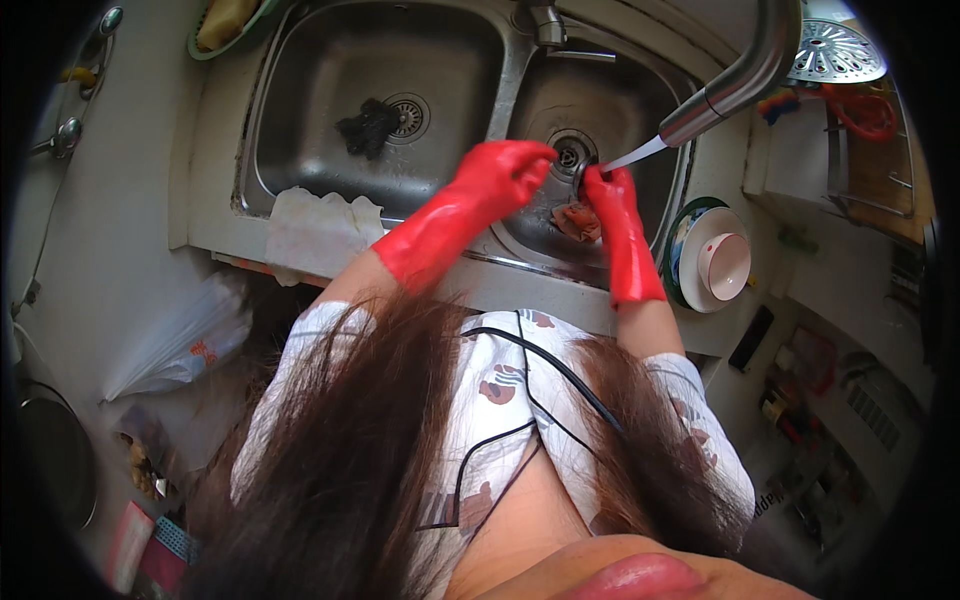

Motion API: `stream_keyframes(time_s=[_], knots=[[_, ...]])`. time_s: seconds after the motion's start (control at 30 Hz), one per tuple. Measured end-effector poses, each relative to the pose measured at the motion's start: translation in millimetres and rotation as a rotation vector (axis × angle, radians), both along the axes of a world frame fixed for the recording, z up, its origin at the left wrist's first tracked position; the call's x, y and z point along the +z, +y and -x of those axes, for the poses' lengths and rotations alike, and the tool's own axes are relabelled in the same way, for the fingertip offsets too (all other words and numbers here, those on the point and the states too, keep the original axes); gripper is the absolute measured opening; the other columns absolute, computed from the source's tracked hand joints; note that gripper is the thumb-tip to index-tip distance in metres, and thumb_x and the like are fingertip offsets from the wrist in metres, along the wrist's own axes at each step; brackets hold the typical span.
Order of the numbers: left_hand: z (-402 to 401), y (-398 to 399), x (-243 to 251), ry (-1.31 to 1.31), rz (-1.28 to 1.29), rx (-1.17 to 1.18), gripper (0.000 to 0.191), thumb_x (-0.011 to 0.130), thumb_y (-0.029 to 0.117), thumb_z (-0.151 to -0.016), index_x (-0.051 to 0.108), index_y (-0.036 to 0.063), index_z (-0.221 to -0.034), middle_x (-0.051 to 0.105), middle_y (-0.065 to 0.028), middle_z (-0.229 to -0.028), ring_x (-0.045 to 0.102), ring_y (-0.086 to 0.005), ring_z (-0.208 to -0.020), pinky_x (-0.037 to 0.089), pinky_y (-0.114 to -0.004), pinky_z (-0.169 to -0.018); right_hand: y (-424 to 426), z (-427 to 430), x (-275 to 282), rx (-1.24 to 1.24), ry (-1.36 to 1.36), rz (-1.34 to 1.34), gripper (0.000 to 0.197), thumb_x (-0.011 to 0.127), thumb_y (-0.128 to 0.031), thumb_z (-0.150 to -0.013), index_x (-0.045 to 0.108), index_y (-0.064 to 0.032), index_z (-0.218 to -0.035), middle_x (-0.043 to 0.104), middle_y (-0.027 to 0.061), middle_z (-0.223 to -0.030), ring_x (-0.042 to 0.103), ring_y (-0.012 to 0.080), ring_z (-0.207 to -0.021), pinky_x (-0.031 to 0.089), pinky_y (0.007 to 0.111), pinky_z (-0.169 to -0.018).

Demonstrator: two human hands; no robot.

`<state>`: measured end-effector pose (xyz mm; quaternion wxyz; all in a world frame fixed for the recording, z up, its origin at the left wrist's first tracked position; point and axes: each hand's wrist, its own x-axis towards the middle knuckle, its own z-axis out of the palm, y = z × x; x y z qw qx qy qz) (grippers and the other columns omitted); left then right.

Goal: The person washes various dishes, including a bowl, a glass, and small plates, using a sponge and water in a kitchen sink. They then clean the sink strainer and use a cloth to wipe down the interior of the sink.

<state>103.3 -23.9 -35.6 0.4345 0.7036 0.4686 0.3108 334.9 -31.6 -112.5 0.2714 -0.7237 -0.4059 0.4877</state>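
Both my hands wear red rubber gloves over a double stainless steel sink. My left hand (510,176) is curled above the edge of the right basin, close to its drain (569,154); whether it pinches anything small cannot be told. My right hand (609,187) grips a round dark-rimmed metal piece (580,178) beside that drain. Water runs from the pull-out faucet head (694,116) onto my right hand. An orange-brown crumpled cloth or scrap (577,221) lies in the right basin below my fingers. In the left basin, a dark wet clump (369,129) lies beside the drain strainer (409,118).
A pale cloth (322,229) hangs over the counter's front edge. Stacked bowls and plates (705,259) stand right of the sink. A green basket (201,46) is at the back left, a perforated metal disc (836,52) at the back right. A second faucet (551,30) is behind the basins.
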Motion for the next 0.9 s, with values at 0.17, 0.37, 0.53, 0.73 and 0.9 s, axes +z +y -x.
stream_keyframes(time_s=[0.17, 0.37, 0.53, 0.73, 0.9], knots=[[90.3, -8.9, -20.4, -0.147, 0.062, 0.374, 0.024, 0.057, 0.012, -0.095, 0.066, 0.0003, -0.115, 0.071, -0.0106, -0.097, 0.067, -0.0168, -0.090, 0.052, -0.029, -0.080, 33.8, 15.1, -29.7, 0.168, -0.671, 0.125, 0.038, 0.051, -0.038, -0.089, 0.065, -0.0127, -0.113, 0.066, 0.0170, -0.116, 0.061, 0.0398, -0.110, 0.048, 0.049, -0.093], [180.7, -39.5, -35.7, -0.067, 0.124, 0.514, 0.024, 0.060, 0.011, -0.092, 0.067, 0.0011, -0.113, 0.071, -0.0105, -0.096, 0.068, -0.0178, -0.089, 0.052, -0.030, -0.079, 52.2, 34.6, -57.6, 0.158, -0.801, 0.251, 0.041, 0.049, -0.041, -0.090, 0.064, -0.0154, -0.119, 0.066, 0.0169, -0.117, 0.061, 0.0400, -0.112, 0.048, 0.050, -0.093], [208.7, -57.7, -36.2, -0.083, 0.250, 0.519, 0.029, 0.057, 0.011, -0.096, 0.060, -0.0005, -0.123, 0.067, -0.0119, -0.110, 0.064, -0.0195, -0.102, 0.050, -0.030, -0.090, 51.5, 38.8, -78.9, 0.135, -0.898, 0.282, 0.041, 0.048, -0.041, -0.091, 0.064, -0.0179, -0.122, 0.065, 0.0150, -0.121, 0.060, 0.0399, -0.114, 0.048, 0.051, -0.095], [203.9, -54.3, -23.5, -0.005, 0.373, 0.404, 0.030, 0.059, 0.013, -0.094, 0.062, 0.0018, -0.123, 0.068, -0.0095, -0.107, 0.061, -0.0159, -0.098, 0.048, -0.029, -0.087, 52.3, 48.4, -62.8, 0.207, -0.936, 0.323, 0.041, 0.053, -0.041, -0.090, 0.063, -0.0178, -0.123, 0.065, 0.0138, -0.122, 0.060, 0.0382, -0.114, 0.048, 0.050, -0.096], [207.8, -52.6, -29.9, -0.019, 0.329, 0.386, 0.030, 0.058, 0.013, -0.095, 0.063, 0.0016, -0.122, 0.068, -0.0089, -0.106, 0.061, -0.0159, -0.097, 0.048, -0.029, -0.086, 8.5, 38.9, -27.6, 0.156, -0.933, 0.163, 0.043, 0.058, -0.043, -0.087, 0.063, -0.0179, -0.120, 0.064, 0.0144, -0.122, 0.060, 0.0380, -0.113, 0.048, 0.050, -0.095]])
